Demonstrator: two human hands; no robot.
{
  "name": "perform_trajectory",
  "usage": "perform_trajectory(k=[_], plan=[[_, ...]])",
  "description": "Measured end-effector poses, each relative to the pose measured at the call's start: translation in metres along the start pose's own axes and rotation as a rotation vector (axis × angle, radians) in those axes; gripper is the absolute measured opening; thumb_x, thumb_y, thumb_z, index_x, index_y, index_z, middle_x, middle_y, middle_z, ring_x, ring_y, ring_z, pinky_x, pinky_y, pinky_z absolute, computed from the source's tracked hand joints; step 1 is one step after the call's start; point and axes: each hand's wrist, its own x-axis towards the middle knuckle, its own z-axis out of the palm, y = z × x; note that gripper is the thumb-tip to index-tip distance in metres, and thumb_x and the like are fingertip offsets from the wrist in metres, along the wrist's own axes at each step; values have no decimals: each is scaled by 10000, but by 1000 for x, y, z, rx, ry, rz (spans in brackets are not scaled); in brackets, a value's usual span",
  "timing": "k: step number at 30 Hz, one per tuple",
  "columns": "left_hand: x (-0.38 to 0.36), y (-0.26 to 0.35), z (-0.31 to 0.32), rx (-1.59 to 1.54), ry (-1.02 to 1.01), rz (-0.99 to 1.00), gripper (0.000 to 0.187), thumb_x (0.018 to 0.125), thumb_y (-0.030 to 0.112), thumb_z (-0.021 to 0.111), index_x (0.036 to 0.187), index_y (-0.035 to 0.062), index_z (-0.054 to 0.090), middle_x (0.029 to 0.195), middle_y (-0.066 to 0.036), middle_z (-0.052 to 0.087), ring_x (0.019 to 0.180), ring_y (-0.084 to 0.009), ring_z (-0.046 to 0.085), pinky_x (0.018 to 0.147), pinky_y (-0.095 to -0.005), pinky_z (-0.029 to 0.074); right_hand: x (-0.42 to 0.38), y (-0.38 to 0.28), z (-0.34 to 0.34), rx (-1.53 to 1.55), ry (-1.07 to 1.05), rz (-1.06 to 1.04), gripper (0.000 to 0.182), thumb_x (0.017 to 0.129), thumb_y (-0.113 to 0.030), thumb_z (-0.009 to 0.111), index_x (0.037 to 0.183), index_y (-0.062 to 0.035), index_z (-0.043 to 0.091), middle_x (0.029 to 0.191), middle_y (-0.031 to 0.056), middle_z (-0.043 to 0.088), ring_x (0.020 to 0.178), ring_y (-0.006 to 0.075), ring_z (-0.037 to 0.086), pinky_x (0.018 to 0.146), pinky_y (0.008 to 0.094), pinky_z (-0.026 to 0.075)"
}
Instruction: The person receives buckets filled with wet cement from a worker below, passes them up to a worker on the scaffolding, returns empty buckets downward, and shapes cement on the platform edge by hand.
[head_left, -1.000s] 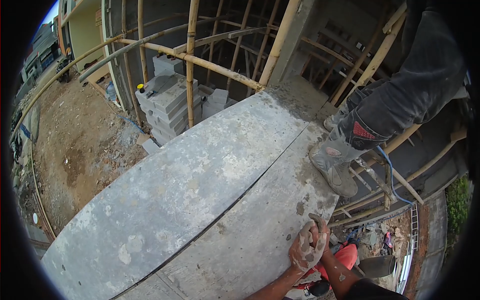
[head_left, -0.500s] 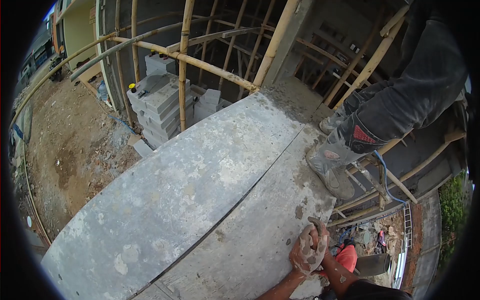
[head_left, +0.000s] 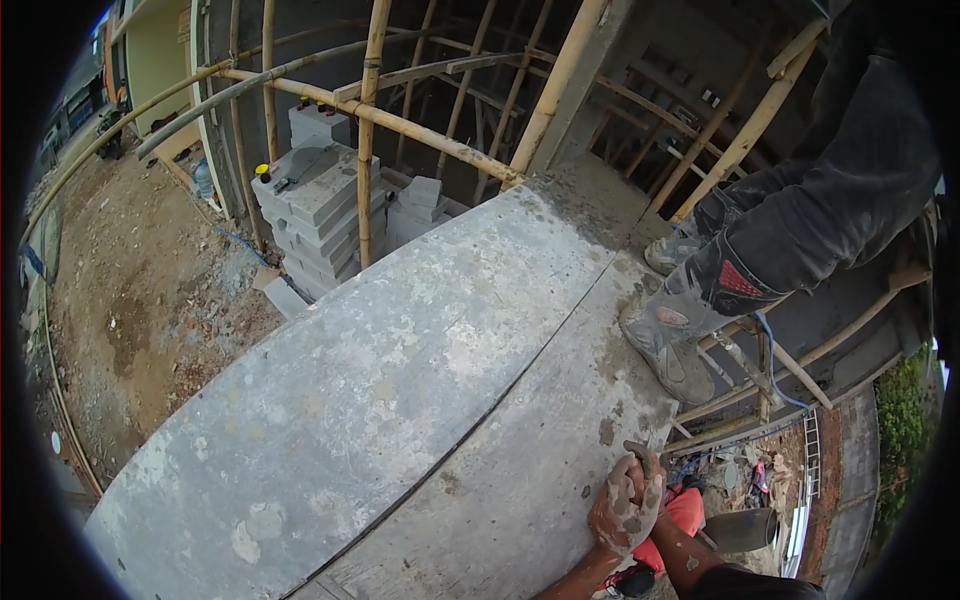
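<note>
My left hand and my right hand are clasped together near the lower right, fingers folded against each other. Both are smeared with pale grey cement, and no tool shows in them. They hover over the edge of a grey, stained platform of boards, with a dark seam running along it. Past my hands, another person's muddy boot stands on the same boards, beneath dark trousers. Close under my right forearm is something red, partly hidden.
Bamboo scaffold poles cross behind the platform. Below the left edge, light grey blocks are stacked beside bare dirt ground. A dark bucket-like container and a ladder lie lower on the right. A blue hose hangs by the boots.
The view has shifted slightly, so the platform and boots sit a little farther right. My hands stay clasped, a touch lower and to the right in view.
</note>
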Motion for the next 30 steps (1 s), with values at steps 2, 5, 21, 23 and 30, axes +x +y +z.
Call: perform_trajectory(k=[2,5,21,23,30], plan=[[1,0,1,-7,8,9,479,822,293,698,1203,56,532,870,-112,631,707,-272,617,632,-365,497,1,-3,-1,-1,1,-2,306,944,-248,473,1144,-48,589,963,138,634,816,270,627,734,356,494],[2,0,3,-12,18,11,479,823,292,698,1204,55,532,872,-110,631,708,-268,615,633,-361,498,3,-5,1,-12,-9,5,318,947,-260,458,1147,-47,586,931,141,637,794,282,629,719,362,493],[-16,-7,8,38,-27,58,493,824,262,708,1233,56,525,912,-91,626,710,-197,583,647,-313,494,-2,-6,-3,151,68,19,344,944,-273,437,1155,-42,581,928,161,650,805,316,650,724,392,504],[-14,2,3,18,-31,40,489,825,260,708,1231,57,525,902,-86,624,697,-187,574,647,-305,492,-2,-11,-6,183,51,62,342,942,-269,436,1157,-46,582,934,167,646,809,323,647,724,398,502],[-14,15,8,42,-29,25,483,821,249,716,1225,63,527,866,-72,619,663,-163,558,626,-287,488,-2,1,-5,172,68,9,331,932,-242,439,1159,-48,582,916,173,631,790,334,637,708,405,497]])
